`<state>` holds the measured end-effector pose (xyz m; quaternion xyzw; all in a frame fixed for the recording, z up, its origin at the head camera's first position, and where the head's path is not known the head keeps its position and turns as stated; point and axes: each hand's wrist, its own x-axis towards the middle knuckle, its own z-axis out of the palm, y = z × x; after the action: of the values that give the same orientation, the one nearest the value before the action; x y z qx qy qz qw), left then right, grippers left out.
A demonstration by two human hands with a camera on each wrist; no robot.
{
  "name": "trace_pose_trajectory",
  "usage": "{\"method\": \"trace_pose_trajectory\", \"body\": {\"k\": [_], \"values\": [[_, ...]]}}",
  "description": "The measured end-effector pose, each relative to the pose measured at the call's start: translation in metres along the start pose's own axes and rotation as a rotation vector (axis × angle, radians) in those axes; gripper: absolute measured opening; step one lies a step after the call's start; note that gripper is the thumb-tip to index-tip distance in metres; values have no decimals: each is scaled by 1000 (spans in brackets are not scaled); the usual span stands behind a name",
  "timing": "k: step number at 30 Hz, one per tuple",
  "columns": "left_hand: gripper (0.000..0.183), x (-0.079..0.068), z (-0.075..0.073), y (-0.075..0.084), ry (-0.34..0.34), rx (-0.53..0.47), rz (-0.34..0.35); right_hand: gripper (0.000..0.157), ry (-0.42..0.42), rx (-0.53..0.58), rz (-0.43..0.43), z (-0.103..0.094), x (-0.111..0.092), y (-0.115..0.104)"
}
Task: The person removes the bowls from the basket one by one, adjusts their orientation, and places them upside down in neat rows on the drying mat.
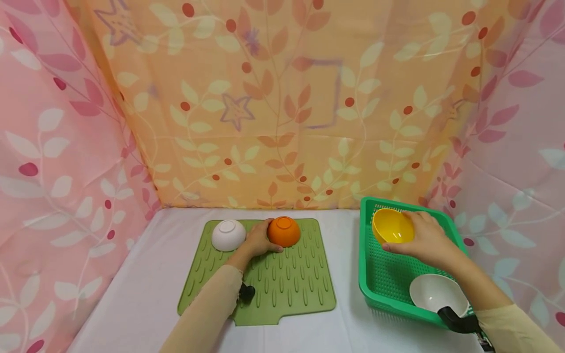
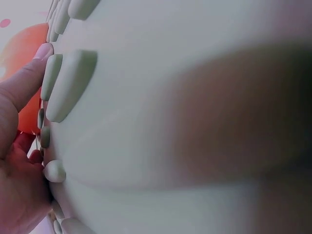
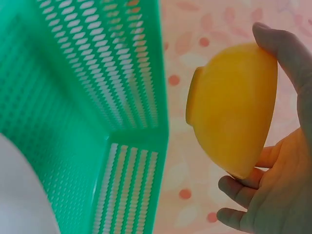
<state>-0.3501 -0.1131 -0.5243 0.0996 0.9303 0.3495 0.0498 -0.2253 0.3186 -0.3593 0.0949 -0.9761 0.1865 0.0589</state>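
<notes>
My left hand point(image 1: 258, 241) grips the side of an upside-down orange bowl point(image 1: 284, 231) on the green drying mat point(image 1: 291, 274), thumb in front and fingers behind. In the left wrist view, the thumb and fingers meet the orange bowl low at the mat. To the left of that hand, a white bowl point(image 1: 228, 235) also lies upside down. Over the green basket point(image 1: 363, 264), my right hand point(image 1: 425, 240) holds a yellow bowl point(image 1: 393, 226) by its rim. The right wrist view shows this yellow bowl point(image 3: 236, 107) tipped on its side between thumb and fingers.
Inside the basket, at its near right corner, sits another white bowl point(image 1: 434, 291) with its opening up. Both wrists wear black camera mounts. A white cloth point(image 1: 145, 274) covers the table, and patterned curtains point(image 1: 282, 108) close off the back and both sides.
</notes>
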Motion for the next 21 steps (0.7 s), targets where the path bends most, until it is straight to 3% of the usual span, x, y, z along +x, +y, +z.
{"method": "trace_pose_trajectory", "body": {"k": [12, 21], "values": [[111, 0, 1, 1, -14, -1, -3, 114, 37, 41, -53, 10, -10, -49], [110, 0, 0, 1, -6, 4, -1, 116, 15, 46, -98, 20, -18, -90]]}}
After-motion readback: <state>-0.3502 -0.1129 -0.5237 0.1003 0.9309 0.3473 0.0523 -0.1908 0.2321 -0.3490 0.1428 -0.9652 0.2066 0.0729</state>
